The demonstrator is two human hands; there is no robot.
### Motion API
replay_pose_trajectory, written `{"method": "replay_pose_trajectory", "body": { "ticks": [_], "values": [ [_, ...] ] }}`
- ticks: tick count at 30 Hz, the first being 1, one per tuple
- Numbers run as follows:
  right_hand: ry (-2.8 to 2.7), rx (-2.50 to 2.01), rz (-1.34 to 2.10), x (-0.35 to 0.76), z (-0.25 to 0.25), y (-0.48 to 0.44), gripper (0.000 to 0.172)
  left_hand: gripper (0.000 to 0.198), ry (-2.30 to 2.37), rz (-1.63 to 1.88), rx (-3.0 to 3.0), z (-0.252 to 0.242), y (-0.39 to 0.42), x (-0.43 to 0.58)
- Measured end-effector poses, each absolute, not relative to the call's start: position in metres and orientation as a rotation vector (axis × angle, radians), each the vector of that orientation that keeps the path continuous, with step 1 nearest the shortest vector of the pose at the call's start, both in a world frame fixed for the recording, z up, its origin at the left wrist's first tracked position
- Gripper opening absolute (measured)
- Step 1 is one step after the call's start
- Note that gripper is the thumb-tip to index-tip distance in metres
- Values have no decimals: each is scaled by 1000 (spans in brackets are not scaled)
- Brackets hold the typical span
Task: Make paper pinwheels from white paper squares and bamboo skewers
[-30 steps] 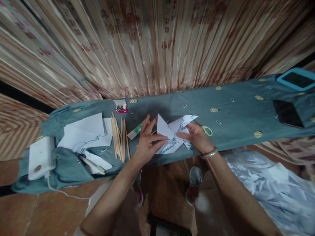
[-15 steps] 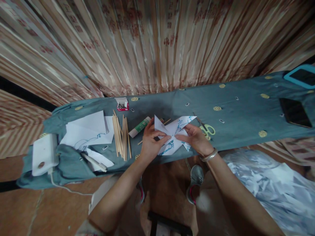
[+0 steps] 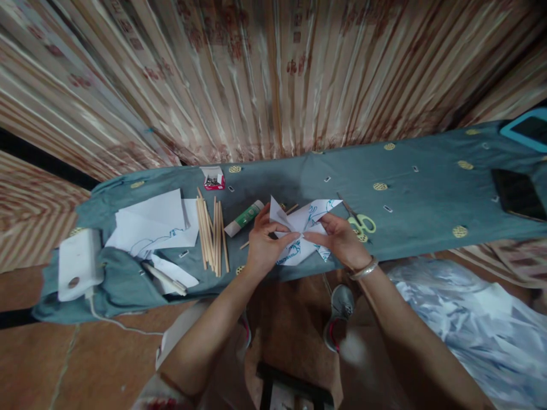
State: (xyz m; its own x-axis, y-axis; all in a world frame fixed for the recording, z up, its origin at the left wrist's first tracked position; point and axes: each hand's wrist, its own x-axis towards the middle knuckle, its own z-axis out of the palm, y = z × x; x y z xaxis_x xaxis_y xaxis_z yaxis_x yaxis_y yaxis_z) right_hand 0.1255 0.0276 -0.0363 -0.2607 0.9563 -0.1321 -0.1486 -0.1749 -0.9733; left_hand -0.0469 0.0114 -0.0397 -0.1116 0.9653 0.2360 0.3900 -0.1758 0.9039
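Observation:
A white paper pinwheel [image 3: 314, 212] with blue drawings is held between both hands near the table's front edge. My left hand [image 3: 267, 242] grips its left side, the thumb pressed toward the middle. On the other side my right hand [image 3: 342, 239], with a bracelet at the wrist, pinches the paper, and its thumb meets the left one at the centre. Behind the paper a thin stick [image 3: 292, 209] shows in part. A green and white glue stick [image 3: 244, 218] lies just left of my left hand. Green-handled scissors [image 3: 362, 224] rest right of the pinwheel.
Left on the cloth-covered table [image 3: 423, 199] lie wooden sticks [image 3: 212, 239], white paper sheets [image 3: 149, 219], a pen [image 3: 166, 278] and a white power strip [image 3: 79, 265]. A small red box [image 3: 213, 179] of metal pieces sits behind. A phone [image 3: 518, 193] lies far right; a plastic bag [image 3: 470, 313] stands below.
My left thumb has shifted slightly toward the pinwheel's centre, closer to the right thumb. Both hands keep their hold on the paper. The view has moved a little.

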Motion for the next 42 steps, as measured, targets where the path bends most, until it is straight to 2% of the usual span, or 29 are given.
{"method": "replay_pose_trajectory", "body": {
  "ticks": [26,34,42],
  "values": [
    [-1251,-1111,1540,125,-30,25,32,16,1501,1276,1557,-45,14,-45],
    [-1250,-1119,1561,125,-30,22,42,16,1501,1270,1579,-44,13,-44],
    [-1220,-1128,1521,123,-31,23,39,17,1515,1248,1608,-44,12,-43]
  ]
}}
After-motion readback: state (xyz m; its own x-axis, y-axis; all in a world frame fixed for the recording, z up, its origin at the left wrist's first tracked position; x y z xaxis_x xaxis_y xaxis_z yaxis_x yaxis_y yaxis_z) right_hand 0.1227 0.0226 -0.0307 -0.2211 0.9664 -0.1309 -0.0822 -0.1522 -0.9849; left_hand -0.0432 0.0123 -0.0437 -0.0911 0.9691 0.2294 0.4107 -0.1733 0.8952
